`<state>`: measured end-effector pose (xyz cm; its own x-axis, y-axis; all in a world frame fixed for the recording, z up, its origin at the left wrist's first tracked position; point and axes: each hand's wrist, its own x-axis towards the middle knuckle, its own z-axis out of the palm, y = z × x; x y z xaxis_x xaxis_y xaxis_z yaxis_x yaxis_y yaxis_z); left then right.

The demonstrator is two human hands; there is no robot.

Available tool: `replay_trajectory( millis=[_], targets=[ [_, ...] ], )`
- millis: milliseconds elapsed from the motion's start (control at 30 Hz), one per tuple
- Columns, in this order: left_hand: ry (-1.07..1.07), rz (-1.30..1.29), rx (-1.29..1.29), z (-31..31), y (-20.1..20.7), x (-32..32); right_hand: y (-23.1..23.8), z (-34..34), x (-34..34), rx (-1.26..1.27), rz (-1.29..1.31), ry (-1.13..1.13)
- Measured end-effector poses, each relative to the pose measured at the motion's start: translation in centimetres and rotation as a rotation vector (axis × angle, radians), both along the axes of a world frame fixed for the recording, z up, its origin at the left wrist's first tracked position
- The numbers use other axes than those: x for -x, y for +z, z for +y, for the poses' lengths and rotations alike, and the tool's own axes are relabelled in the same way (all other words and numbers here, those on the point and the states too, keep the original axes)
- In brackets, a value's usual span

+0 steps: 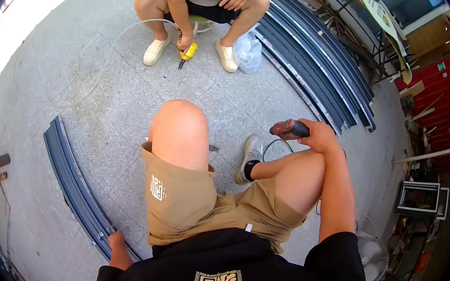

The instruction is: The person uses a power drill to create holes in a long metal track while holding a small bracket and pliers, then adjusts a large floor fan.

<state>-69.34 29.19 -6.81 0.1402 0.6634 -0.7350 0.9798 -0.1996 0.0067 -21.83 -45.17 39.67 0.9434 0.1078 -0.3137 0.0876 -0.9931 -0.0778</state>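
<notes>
Gripping red power drill (289, 128) in your right hand (320, 136), raised far right above knee. Your left hand (115, 240) rests on dark metal rail (73, 181), near left on floor; grip unclear.

A clear plastic bag (248, 51) sits on the paved floor beside the seated person's foot. A pale, slanting sign panel (381, 14) hangs at the upper right. A small green label (442, 66) marks the red wall.
</notes>
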Motion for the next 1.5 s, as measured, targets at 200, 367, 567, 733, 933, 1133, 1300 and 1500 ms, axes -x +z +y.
replay_trajectory(
  millis=[200, 367, 567, 733, 933, 1133, 1300, 1500],
  targets=[
    [0.386, -0.277, 0.229, -2.2, 5.4, -8.9, -1.1, -9.5, 3.5, -0.333, -0.204, -0.269],
    [0.322, -0.565, 0.176, -2.3, 10.8, -17.7, -5.1, -15.0, 9.1, -0.576, -0.415, -0.551],
    [-0.082, -1.024, 0.270, -10.6, 26.5, -34.3, -15.6, -18.7, 20.8, -1.287, -0.421, -1.172],
    [-0.334, -1.262, 0.268, -14.5, 36.2, -42.4, -27.9, -15.9, 29.6, -1.694, -0.426, -1.587],
    [-0.348, -1.270, 0.237, -15.6, 39.1, -49.5, -35.8, -12.4, 37.9, -2.116, -0.437, -1.722],
    [-0.260, -0.971, 0.590, -16.4, 40.9, -50.7, -40.8, -9.8, 37.0, -2.449, -0.858, -1.730],
    [-0.293, -1.023, 0.425, -15.3, 40.1, -51.7, -42.5, -9.1, 36.9, -2.480, -1.021, -1.630],
    [-0.454, -0.977, 0.195, -19.7, 44.3, -52.5, -43.6, -11.2, 40.7, -2.460, -0.683, -1.955]
  ],
)
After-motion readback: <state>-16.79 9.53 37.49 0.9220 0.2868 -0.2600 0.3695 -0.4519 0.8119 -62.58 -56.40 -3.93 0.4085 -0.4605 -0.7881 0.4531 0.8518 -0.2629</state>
